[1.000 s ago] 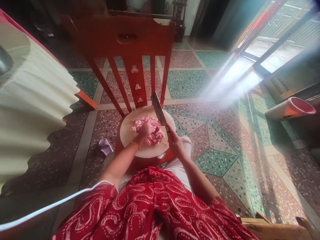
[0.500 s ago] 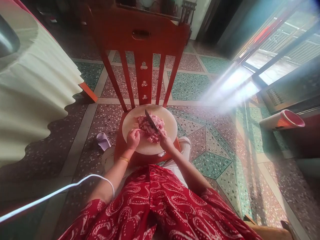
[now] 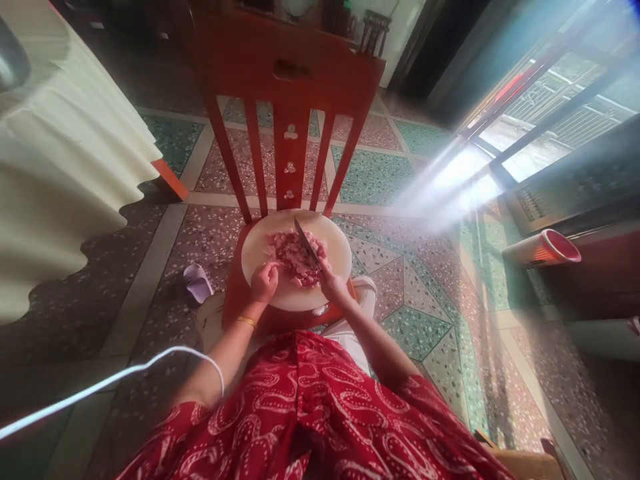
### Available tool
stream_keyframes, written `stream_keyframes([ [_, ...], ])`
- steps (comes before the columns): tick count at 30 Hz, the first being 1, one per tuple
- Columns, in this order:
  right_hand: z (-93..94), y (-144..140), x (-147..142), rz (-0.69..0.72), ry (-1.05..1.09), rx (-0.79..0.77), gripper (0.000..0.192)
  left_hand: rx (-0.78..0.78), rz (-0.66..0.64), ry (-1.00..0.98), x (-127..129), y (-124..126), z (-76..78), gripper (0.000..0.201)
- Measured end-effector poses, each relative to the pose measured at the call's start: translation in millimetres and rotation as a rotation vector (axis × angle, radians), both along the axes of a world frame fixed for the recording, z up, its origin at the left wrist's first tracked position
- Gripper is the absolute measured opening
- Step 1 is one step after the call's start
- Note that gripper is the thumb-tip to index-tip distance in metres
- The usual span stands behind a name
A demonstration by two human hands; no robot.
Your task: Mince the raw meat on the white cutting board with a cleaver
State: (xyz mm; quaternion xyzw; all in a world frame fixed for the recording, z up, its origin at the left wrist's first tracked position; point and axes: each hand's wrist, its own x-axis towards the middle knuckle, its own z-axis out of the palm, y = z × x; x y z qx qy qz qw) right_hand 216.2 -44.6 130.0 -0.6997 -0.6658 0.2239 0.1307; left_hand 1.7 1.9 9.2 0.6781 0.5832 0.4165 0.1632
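A round pale cutting board (image 3: 327, 237) lies on the seat of a red wooden chair (image 3: 285, 73) in front of me. A heap of pink chopped meat (image 3: 293, 257) sits in its middle. My right hand (image 3: 334, 287) grips the handle of a cleaver (image 3: 305, 239), whose blade rests down in the meat. My left hand (image 3: 264, 281) hovers at the near left edge of the heap, fingers curled, touching the meat's edge. A gold bangle is on my left wrist.
A table with a cream pleated cloth (image 3: 65, 180) stands at the left. A purple slipper (image 3: 198, 283) lies on the tiled floor beside the chair. A red-rimmed bin (image 3: 543, 250) lies at the right by the bright doorway. A white cable (image 3: 100, 387) crosses my lap.
The cleaver, raised a second ago, has come down into the meat. My left hand has drawn back from on top of the heap to its near left edge.
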Motion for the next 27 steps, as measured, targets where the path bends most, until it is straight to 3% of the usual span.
stream_keyframes([
  [3, 10.3, -2.8, 4.9, -0.009, 0.006, -0.049, 0.051, -0.038, -0.009, -0.007, -4.6, 1.2, 1.7, 0.025],
  [6, 40.7, -8.8, 8.5, -0.008, 0.101, 0.140, 0.052, -0.071, 0.014, -0.010, -4.3, 2.6, -1.8, 0.026],
  [8, 47.5, -9.0, 7.3, 0.000, 0.157, 0.302, 0.053, -0.066, 0.027, 0.010, -2.9, 2.7, -4.9, 0.027],
  [10, 35.6, -5.7, 3.8, 0.004, 0.179, 0.355, 0.054, -0.066, 0.013, 0.034, -2.2, 2.1, -6.8, 0.026],
  [14, -2.6, 2.7, -0.8, 0.010, 0.045, 0.007, 0.053, -0.093, -0.004, 0.069, -3.5, 0.6, -6.8, 0.025],
  [15, -4.1, 3.7, -0.2, 0.016, 0.021, -0.060, 0.052, -0.101, -0.008, 0.074, -3.9, 0.5, -6.5, 0.024],
  [17, 6.5, 2.9, 2.9, 0.025, 0.045, -0.039, 0.051, -0.108, -0.010, 0.083, -4.1, 0.8, -6.2, 0.024],
  [20, 34.1, -2.4, 6.8, 0.022, 0.146, 0.204, 0.052, -0.089, -0.008, 0.095, -3.2, 1.8, -6.5, 0.024],
  [23, 33.4, -7.2, 5.2, 0.023, 0.174, 0.339, 0.053, -0.072, -0.012, 0.100, -2.2, 1.8, -6.1, 0.024],
  [27, -0.4, -11.0, 1.4, 0.057, 0.009, 0.002, 0.052, -0.103, 0.009, 0.107, -3.0, 0.7, -4.5, 0.024],
])
